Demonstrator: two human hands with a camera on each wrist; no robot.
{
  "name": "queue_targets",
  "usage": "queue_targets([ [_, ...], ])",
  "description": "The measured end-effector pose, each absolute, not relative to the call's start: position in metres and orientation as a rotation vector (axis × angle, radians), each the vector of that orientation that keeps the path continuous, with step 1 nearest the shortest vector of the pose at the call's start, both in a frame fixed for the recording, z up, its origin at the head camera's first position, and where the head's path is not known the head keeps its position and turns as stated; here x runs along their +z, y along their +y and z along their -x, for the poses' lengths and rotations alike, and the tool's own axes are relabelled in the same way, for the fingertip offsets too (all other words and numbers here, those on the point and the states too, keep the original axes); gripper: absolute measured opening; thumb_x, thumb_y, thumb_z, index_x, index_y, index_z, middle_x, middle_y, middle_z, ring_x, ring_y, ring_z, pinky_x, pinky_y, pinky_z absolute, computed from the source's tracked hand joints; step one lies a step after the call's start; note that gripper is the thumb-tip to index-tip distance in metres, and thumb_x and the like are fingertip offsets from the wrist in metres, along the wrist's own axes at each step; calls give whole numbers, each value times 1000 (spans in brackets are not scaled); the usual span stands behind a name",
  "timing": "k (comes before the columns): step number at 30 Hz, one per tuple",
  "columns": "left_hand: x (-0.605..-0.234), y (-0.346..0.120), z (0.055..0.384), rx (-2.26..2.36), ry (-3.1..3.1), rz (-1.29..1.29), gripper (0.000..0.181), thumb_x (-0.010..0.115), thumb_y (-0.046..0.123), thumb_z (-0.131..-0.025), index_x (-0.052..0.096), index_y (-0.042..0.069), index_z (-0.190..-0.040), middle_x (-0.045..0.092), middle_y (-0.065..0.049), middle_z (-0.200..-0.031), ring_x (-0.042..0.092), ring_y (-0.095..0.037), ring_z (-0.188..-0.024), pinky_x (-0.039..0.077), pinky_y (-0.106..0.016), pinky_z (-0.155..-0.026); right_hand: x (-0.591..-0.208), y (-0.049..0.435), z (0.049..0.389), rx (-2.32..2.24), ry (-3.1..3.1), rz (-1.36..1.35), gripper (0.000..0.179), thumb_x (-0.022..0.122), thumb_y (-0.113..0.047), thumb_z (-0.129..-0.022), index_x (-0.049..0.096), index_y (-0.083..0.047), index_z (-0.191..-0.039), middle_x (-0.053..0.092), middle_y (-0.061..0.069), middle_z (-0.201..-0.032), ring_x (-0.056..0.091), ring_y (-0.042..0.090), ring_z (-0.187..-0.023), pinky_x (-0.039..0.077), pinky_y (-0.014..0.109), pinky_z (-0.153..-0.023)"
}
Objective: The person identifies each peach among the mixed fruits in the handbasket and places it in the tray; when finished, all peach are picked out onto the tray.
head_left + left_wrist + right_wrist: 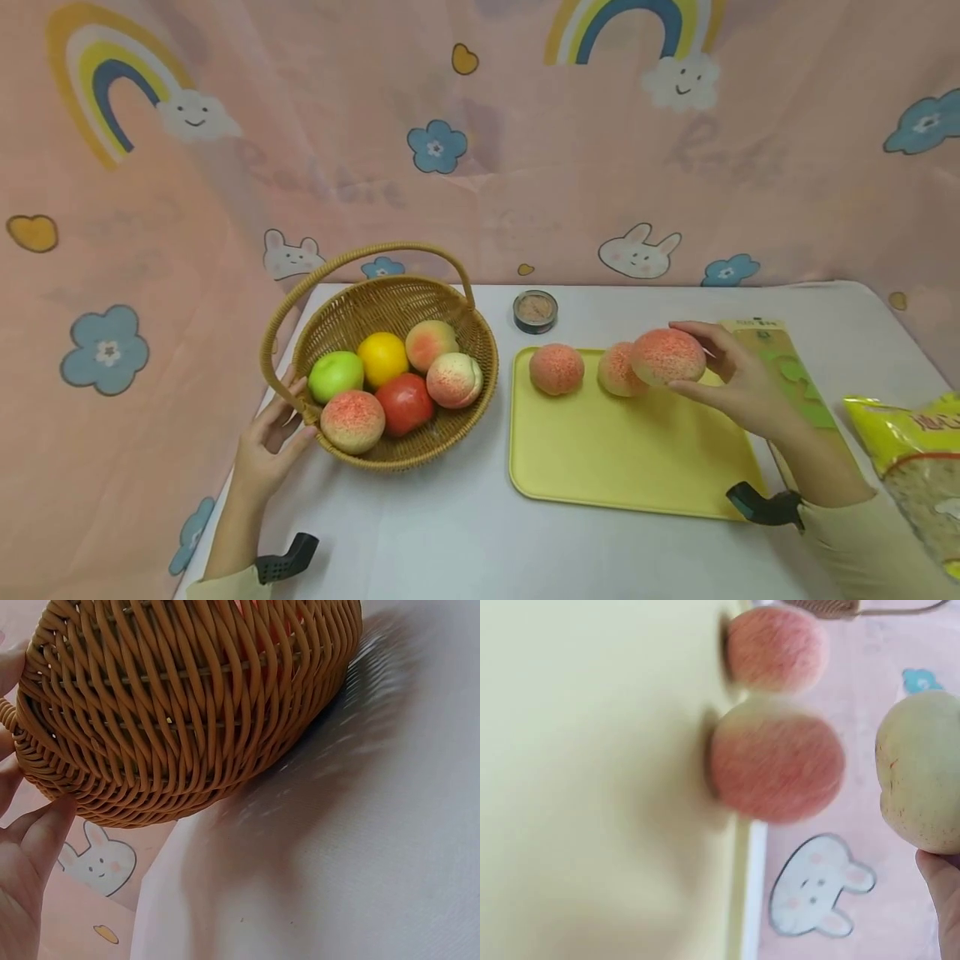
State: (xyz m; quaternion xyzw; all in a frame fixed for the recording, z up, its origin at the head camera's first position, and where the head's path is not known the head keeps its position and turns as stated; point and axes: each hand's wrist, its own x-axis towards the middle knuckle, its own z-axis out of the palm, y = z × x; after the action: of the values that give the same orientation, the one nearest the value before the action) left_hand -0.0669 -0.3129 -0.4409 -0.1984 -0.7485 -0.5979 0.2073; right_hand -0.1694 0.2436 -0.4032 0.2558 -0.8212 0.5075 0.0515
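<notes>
White table [420,542] bears basket [405,462], tin [536,311], tray [600,467], package [797,379], bag [926,483].

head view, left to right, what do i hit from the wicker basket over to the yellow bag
Brown wicker basket → round pink-speckled peach on the yellow rectangular tray → second pink-speckled peach, partly hidden → raised pink-speckled peach in the bare right hand → printed yellow plastic bag.

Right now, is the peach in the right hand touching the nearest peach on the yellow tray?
Apart. In the right wrist view, pink cloth shows between the held peach and the nearer tray peach; they only overlap in the head view.
</notes>
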Motion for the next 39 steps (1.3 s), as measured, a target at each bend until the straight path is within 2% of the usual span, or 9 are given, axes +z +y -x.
queue_targets([
  [10, -442, -313, 68, -1652, -2049, 604, 59, 56, -25, -76, 42, -16, -133, 22, -33, -150, 44, -17, -133, 43, -20, -101, -428, 280, 174, 1503, -2693, -503, 68, 71, -8, -84, 35, -1, -141, 42, -8, -134, 36, -16, -117, 32, -3, -93],
  [12, -443, -313, 68, -1650, -2056, 592, 58, 56, -24, -76, 41, -18, -132, 22, -32, -150, 43, -16, -134, 43, -19, -101, -432, 283, 177, 1498, -2744, -462, 67, 71, -12, -85, 35, -1, -140, 41, -3, -134, 36, -9, -125, 32, -4, -93],
  [15, -443, -314, 68, -1647, -2079, 564, 57, 57, -23, -76, 40, -20, -131, 22, -32, -150, 43, -13, -134, 42, -18, -100, -436, 287, 179, 1497, -2842, -365, 69, 70, -21, -86, 33, -1, -141, 39, 11, -139, 34, 19, -138, 31, -2, -95],
  [18, -443, -314, 67, -1641, -2104, 534, 57, 57, -22, -76, 41, -19, -131, 22, -31, -151, 43, -12, -133, 43, -17, -100, -439, 291, 182, 1507, -2931, -271, 76, 70, -29, -86, 29, -1, -144, 31, 22, -145, 25, 47, -137, 33, 25, -112],
  [20, -443, -313, 68, -1642, -2093, 546, 58, 57, -23, -76, 41, -19, -131, 23, -31, -150, 44, -13, -133, 43, -18, -100, -442, 293, 184, 1508, -2966, -237, 79, 69, -32, -86, 27, -2, -145, 30, 25, -147, 24, 50, -136, 30, 46, -113],
  [22, -443, -313, 68, -1634, -2075, 573, 58, 56, -24, -75, 41, -19, -131, 23, -32, -150, 44, -14, -133, 43, -18, -100, -444, 294, 186, 1507, -2973, -239, 79, 70, -32, -86, 27, -1, -144, 31, 24, -146, 24, 50, -135, 34, 47, -111],
  [27, -443, -313, 69, -1618, -2041, 629, 59, 56, -26, -74, 41, -20, -131, 23, -33, -149, 44, -15, -133, 43, -19, -99, -453, 299, 189, 1503, -2947, -305, 75, 70, -30, -86, 28, -3, -143, 37, 18, -140, 34, 35, -135, 36, -1, -86],
  [33, -441, -313, 69, -1632, -2033, 624, 58, 55, -25, -75, 42, -17, -132, 23, -32, -150, 44, -18, -134, 42, -20, -101, -458, 301, 191, 1569, -2874, -479, 70, 69, -17, -87, 27, 2, -139, 40, -2, -132, 37, -20, -108, 35, -2, -85],
  [39, -441, -312, 70, -1631, -2034, 630, 60, 54, -26, -74, 43, -16, -132, 23, -33, -149, 45, -19, -133, 43, -21, -99, -456, 306, 190, 1582, -2953, -490, 78, 70, -20, -86, 23, -1, -145, 39, 13, -137, 35, -21, -107, 34, -3, -84],
])
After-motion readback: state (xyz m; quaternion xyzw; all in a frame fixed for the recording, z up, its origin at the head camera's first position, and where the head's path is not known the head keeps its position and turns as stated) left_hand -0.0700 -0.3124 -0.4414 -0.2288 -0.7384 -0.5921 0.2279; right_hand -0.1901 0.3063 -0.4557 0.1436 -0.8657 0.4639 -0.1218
